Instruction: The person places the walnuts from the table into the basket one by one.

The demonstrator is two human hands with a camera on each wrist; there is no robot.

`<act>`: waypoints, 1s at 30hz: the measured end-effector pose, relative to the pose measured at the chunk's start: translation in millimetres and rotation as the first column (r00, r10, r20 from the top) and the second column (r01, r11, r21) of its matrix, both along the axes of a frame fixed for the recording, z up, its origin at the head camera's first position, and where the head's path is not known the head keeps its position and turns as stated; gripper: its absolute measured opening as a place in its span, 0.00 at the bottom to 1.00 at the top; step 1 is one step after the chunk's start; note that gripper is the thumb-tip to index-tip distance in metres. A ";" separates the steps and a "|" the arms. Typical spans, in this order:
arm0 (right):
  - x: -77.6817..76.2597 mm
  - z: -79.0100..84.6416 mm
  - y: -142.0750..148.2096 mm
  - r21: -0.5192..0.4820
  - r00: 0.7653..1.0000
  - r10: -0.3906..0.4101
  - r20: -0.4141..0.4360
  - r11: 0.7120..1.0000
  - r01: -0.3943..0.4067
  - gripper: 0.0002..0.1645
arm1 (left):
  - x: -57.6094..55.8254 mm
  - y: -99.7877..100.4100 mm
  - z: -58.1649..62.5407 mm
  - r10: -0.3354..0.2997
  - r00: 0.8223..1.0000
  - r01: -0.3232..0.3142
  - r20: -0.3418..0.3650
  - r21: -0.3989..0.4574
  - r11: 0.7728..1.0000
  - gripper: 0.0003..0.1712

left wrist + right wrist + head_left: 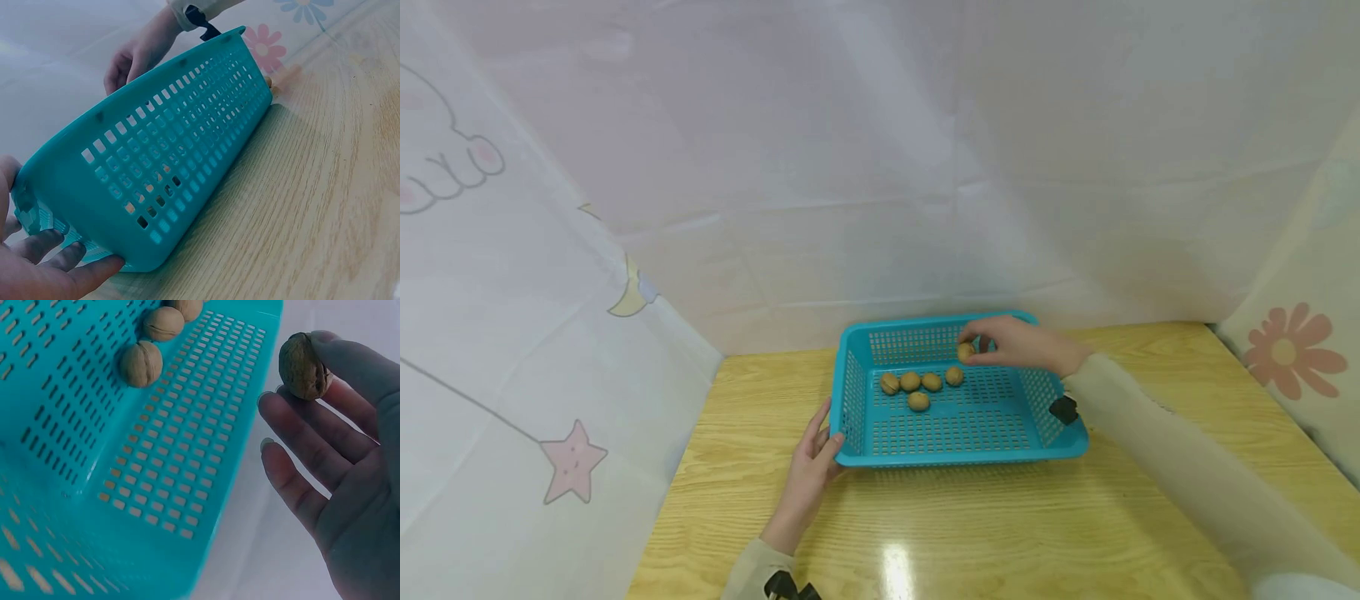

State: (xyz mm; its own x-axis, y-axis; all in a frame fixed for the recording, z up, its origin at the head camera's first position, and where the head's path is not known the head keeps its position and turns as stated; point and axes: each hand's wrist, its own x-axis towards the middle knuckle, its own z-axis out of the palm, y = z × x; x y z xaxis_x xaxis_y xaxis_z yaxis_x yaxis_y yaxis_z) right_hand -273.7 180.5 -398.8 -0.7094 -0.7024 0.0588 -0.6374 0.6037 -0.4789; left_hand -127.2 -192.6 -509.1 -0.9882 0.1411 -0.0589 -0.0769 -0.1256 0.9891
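A blue plastic basket point(955, 460) with slotted walls sits on the table in the head view. Several walnuts point(918, 402) lie on its floor, most in a row left of the middle. My right hand point(1011, 342) pinches one walnut point(304, 366) between thumb and fingers, above the basket's back right part. In the right wrist view that walnut is held up beside the rim. At the basket's left side my left hand point(812, 462) grips the rim, thumb on top. The left wrist view shows its fingers point(69, 256) against the outside of the basket's end.
The wooden table point(970, 533) extends in front of the basket and to both sides. A pale printed cloth point(880, 167) hangs right behind the table's back edge, with more cloth at left and right. A small brown thing point(269, 82) shows past the basket's far end.
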 end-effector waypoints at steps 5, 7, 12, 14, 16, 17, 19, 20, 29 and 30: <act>-8.0 -12.5 -11.6 -0.002 0.998 0.017 0.063 1.000 -0.017 0.19 | -0.5 -0.5 -0.3 -0.004 1.000 0.004 -0.003 -0.007 1.000 0.40; -11.0 -18.0 -15.7 -0.001 0.995 0.023 0.098 1.000 -0.023 0.19 | -0.5 -0.8 -0.8 -0.007 1.000 0.007 -0.002 -0.006 1.000 0.40; -17.8 -36.7 -24.6 -0.007 0.982 0.051 0.180 0.999 -0.050 0.17 | 0.3 -1.2 -1.0 -0.009 1.000 0.009 -0.003 -0.006 1.000 0.40; -19.4 -44.1 -28.8 -0.003 0.978 0.071 0.198 0.997 -0.072 0.17 | 0.5 -1.2 -0.9 -0.011 1.000 0.011 -0.008 -0.005 1.000 0.40; -19.9 -50.1 -33.1 0.018 0.974 0.085 0.208 0.996 -0.090 0.17 | 0.4 -1.5 -1.5 -0.013 1.000 0.013 -0.014 -0.007 1.000 0.41; -19.4 -52.4 -35.4 0.033 0.973 0.090 0.215 0.995 -0.099 0.17 | 0.3 -1.6 -1.6 -0.014 1.000 0.014 -0.014 -0.004 1.000 0.41; -18.6 -57.6 -39.3 0.072 0.971 0.097 0.219 0.991 -0.116 0.19 | -0.1 -1.9 -2.2 -0.016 1.000 0.016 -0.011 -0.002 1.000 0.41; -18.2 -60.2 -41.1 0.092 0.971 0.102 0.218 0.988 -0.124 0.19 | -0.2 -2.0 -2.5 -0.016 1.000 0.016 -0.010 -0.004 1.000 0.41; -17.6 -78.7 -51.9 0.183 0.980 0.117 0.161 0.972 -0.146 0.16 | -0.9 -2.3 -3.3 -0.021 1.000 0.021 -0.008 0.001 1.000 0.43; -17.5 -79.0 -52.5 0.185 0.981 0.106 0.164 0.973 -0.136 0.16 | -0.9 -2.2 -2.9 -0.023 1.000 0.023 -0.008 0.002 1.000 0.43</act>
